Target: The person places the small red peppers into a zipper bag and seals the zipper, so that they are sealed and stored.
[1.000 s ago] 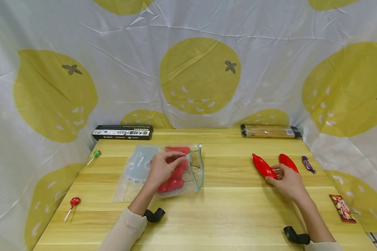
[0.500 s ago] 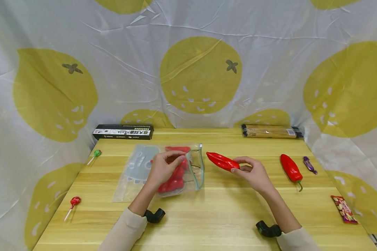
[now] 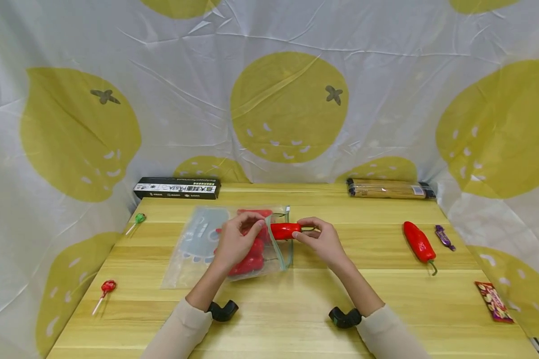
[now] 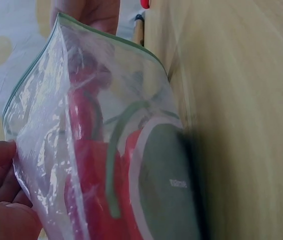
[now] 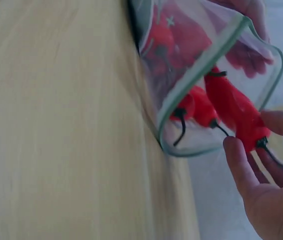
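On the worktop (image 3: 296, 309) lie two lollipops (image 3: 138, 219), two pasta packs (image 3: 176, 188), two wrapped snacks (image 3: 493, 300) and one loose pepper (image 3: 418, 243). The left hand (image 3: 235, 242) pinches the clear, green-rimmed bag's (image 3: 197, 249) upper lip, holding its mouth open. The right hand (image 3: 319, 239) grips a glossy red pepper (image 3: 285, 231) by its stem end, tip inside the mouth. Several red peppers lie inside.

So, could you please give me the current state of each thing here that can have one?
zip bag: lying flat, mouth held open, red peppers inside
left hand: pinching the bag's upper edge
right hand: gripping a pepper at its stem end
held pepper: tip already inside the bag's mouth
spare pepper: lying loose on the table
pasta box: closed, lying flat
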Available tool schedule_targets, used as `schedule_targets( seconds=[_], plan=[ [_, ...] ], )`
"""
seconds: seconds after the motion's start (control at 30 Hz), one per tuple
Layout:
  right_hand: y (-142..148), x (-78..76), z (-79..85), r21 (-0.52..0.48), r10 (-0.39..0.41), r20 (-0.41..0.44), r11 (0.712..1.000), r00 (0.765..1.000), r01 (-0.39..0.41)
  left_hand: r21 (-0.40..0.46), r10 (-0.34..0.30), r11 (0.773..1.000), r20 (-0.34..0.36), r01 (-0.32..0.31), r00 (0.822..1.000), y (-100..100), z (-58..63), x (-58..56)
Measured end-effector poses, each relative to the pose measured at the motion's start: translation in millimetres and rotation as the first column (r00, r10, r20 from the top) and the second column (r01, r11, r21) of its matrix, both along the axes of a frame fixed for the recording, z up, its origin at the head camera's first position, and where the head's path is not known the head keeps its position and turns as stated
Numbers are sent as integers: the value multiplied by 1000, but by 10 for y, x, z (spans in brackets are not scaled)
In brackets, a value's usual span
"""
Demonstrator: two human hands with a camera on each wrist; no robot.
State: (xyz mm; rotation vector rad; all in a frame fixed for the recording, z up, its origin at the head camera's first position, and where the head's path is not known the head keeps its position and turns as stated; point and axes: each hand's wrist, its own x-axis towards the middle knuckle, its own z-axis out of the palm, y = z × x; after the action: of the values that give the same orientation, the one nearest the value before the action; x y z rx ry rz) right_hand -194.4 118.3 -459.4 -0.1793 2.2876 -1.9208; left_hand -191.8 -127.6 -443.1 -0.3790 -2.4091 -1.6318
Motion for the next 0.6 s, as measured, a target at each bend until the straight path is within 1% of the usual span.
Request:
schedule_targets(
  seconds=[0.07, 0.13, 0.27, 0.33, 0.47, 0.6],
  plan=[
    [-79, -7, -20, -60, 23, 32, 998, 999, -21, 1, 2, 1000, -1, -2, 1000, 8, -3, 4],
    [-157, -19, -43, -86, 24, 41, 996, 999, -20, 6, 0, 1000, 2, 0, 1000, 15, -3, 8],
    [-315, -67, -94, -89, -45, 26, 995, 999, 47, 26, -9, 1000, 16, 9, 1000, 29, -5, 9],
    [-384, -89, -116, -93, -66, 14, 993, 998, 67, 38, -16, 999, 23, 15, 1000, 34, -25, 3],
    [-433, -77, -126, -107, -35, 17, 994, 999, 36, 55, -27, 998, 51, 24, 998, 45, -78, -12],
    [-379, -33, -125, -126, 9, 41, 992, 999, -4, 31, -14, 999, 73, 11, 997, 39, -120, -27]
  ],
)
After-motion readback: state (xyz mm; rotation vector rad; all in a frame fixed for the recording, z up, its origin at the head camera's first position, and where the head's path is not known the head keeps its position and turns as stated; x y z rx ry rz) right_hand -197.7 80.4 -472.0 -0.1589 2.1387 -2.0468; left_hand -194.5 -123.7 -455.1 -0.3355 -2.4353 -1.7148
